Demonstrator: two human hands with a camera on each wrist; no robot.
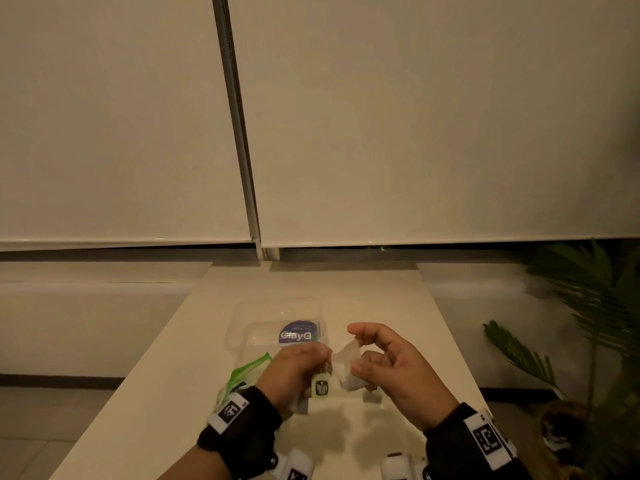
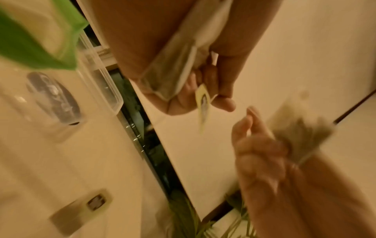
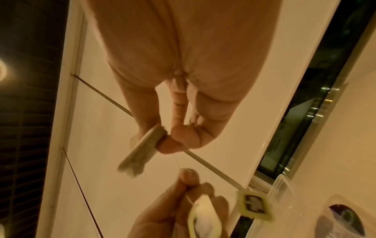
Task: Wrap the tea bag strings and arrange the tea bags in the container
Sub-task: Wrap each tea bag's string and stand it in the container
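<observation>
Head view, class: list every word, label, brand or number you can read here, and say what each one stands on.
"GlayG": white letters on the round blue sticker on the clear plastic container.
Small print above it on that sticker: too small to read.
Tea bag tag hanging below the left hand: dark mark, blurred, unreadable.
Wristband markers: black-and-white codes, no words.

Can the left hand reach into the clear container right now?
Probably not yet: the left hand already holds a tea bag, though the open container sits just beyond it, nothing between.
</observation>
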